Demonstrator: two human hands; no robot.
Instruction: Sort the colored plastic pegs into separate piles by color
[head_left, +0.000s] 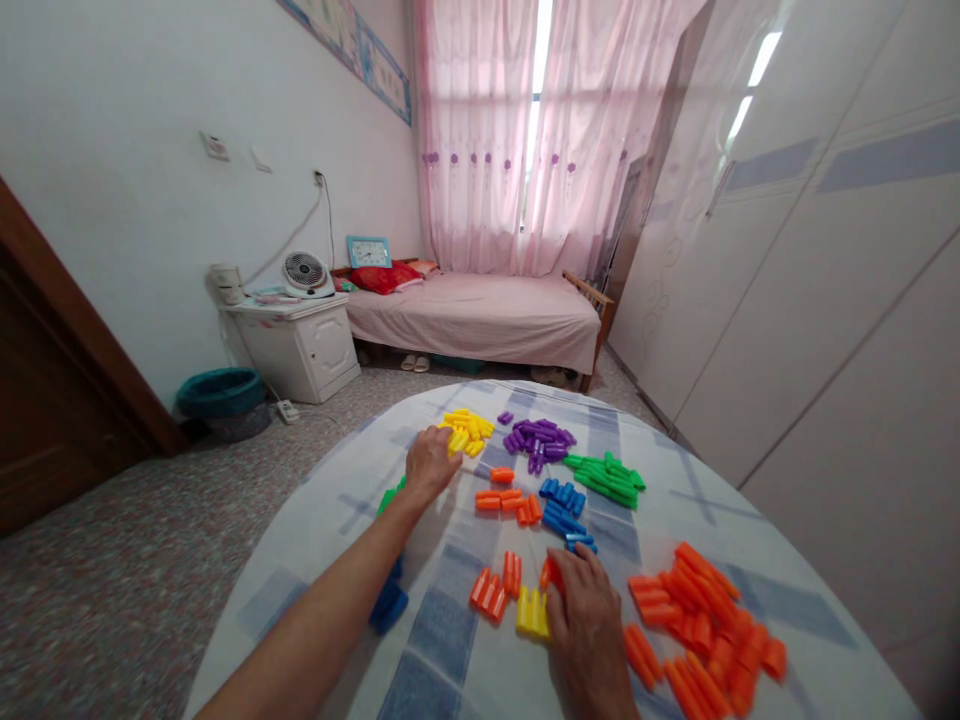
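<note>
On a cloth-covered round table lie plastic pieces sorted by colour. My left hand [433, 460] reaches to the yellow pile [469, 428], its fingers closed at a yellow piece on the pile's near side. At the front middle, my right hand [585, 615] curls over an orange piece [553, 574], right beside a yellow piece [532, 612]. Left of that yellow piece are orange pieces [489, 595]. Blue pieces [564, 508] and more orange ones [508, 502] lie between the hands. A large orange pile [709, 620] is right of my right hand.
Purple pieces [538, 440] and green pieces [607, 478] lie toward the table's far side. Blue pieces [388, 603] and a few green ones [390, 495] are partly hidden by my left arm. Beyond the table [315, 500] stand a bed [480, 310] and a white cabinet [300, 345].
</note>
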